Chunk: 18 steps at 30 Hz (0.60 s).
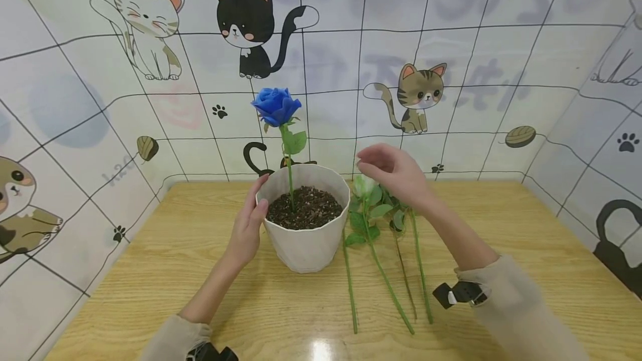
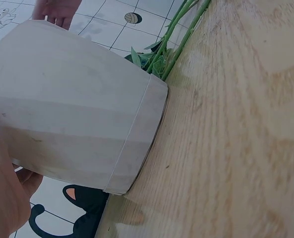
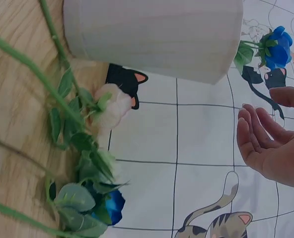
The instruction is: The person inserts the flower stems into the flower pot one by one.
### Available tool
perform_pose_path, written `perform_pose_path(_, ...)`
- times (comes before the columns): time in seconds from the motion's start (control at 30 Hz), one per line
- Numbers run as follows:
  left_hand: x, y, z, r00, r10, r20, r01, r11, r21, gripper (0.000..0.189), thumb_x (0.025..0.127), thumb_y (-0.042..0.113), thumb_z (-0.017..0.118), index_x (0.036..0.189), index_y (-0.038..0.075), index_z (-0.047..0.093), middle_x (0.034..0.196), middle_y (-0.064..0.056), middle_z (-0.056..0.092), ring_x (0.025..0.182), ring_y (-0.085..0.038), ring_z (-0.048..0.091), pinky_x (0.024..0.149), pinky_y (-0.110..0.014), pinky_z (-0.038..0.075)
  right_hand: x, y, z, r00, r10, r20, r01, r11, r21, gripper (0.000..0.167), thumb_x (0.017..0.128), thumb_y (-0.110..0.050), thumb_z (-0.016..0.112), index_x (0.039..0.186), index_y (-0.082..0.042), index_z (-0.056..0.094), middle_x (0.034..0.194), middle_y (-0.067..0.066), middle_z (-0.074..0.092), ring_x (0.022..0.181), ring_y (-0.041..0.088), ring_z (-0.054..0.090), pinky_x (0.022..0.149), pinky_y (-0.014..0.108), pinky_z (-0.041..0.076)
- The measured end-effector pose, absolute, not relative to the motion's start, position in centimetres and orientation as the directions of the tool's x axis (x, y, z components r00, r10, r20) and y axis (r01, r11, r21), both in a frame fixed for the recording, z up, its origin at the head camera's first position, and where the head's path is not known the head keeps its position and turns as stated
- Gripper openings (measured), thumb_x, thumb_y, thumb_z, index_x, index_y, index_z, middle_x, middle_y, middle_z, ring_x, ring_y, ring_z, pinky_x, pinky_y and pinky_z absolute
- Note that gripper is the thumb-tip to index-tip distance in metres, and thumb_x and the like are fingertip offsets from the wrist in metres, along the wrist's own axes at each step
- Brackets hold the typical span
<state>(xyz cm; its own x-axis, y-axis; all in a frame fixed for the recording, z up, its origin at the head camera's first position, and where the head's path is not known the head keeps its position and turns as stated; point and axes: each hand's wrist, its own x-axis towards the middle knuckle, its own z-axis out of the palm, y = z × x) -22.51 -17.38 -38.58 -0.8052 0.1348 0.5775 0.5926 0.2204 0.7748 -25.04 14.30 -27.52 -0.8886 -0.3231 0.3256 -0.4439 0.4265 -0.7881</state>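
A white faceted flower pot (image 1: pixel 308 247) with dark soil (image 1: pixel 313 208) stands on the table. One blue rose (image 1: pixel 277 107) rises upright from the soil, on the pot's left side. My left hand (image 1: pixel 247 224) holds the pot's left side by the rim; in the left wrist view its fingers (image 2: pixel 32 182) reach round behind the wall. To the right of the pot, my right hand (image 1: pixel 393 174) is in the air with loosely bent fingers and nothing in them. Beneath it lie several cut flowers, among them a pale rose (image 3: pixel 112 106) and another blue rose (image 3: pixel 114 206).
Long green stems (image 1: pixel 383 272) stretch across the wooden table (image 1: pixel 200 294) toward the front edge. A cloth printed with cartoon cats (image 1: pixel 336 60) hangs close behind the table and along both sides.
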Motion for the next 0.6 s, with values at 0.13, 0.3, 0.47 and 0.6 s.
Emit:
perform_pose_path(0.13,-22.5,-17.4,-38.7,-0.806,0.130,0.577,0.591,0.219,0.776,0.053,0.107,0.024,0.032,0.158,0.010,0.031,0.161,-0.005,0.032,0.147,-0.023,0.027,0.113,-0.056,0.027,-24.8,15.5,-28.1,-0.895,-0.323,0.307,-0.431,0.452,-0.781,0.037,0.101,-0.027,0.063,0.129,-0.004,0.061,0.122,0.012,0.066,0.105,0.023,0.063,0.087,0.031,0.049)
perform_pose_path(0.3,-22.6,-17.4,-38.7,-0.803,0.132,0.582,0.596,0.221,0.772,0.052,0.107,0.025,0.032,0.158,0.014,0.032,0.162,-0.008,0.032,0.148,-0.022,0.027,0.113,-0.055,0.027,-24.4,17.2,-28.8,-0.909,-0.317,0.272,-0.398,0.461,-0.794,0.038,0.101,-0.026,0.063,0.131,-0.004,0.057,0.121,0.015,0.066,0.109,0.026,0.063,0.092,0.038,0.048)
perform_pose_path(0.47,-22.7,-17.4,-38.7,-0.807,0.130,0.576,0.591,0.207,0.780,0.052,0.107,0.022,0.033,0.158,0.012,0.031,0.162,-0.010,0.031,0.147,-0.025,0.027,0.114,-0.057,0.025,-23.9,18.8,-29.6,-0.931,-0.289,0.224,-0.344,0.487,-0.803,0.044,0.101,-0.030,0.062,0.136,-0.004,0.053,0.123,0.016,0.064,0.117,0.031,0.061,0.097,0.047,0.045)
perform_pose_path(0.6,-22.7,-17.4,-38.7,-0.811,0.128,0.570,0.585,0.198,0.787,0.053,0.106,0.021,0.033,0.158,0.010,0.031,0.161,-0.010,0.032,0.146,-0.026,0.029,0.114,-0.057,0.025,-23.5,19.9,-30.4,-0.941,-0.274,0.197,-0.316,0.509,-0.801,0.047,0.102,-0.032,0.061,0.139,-0.003,0.051,0.124,0.017,0.063,0.117,0.032,0.060,0.096,0.047,0.045)
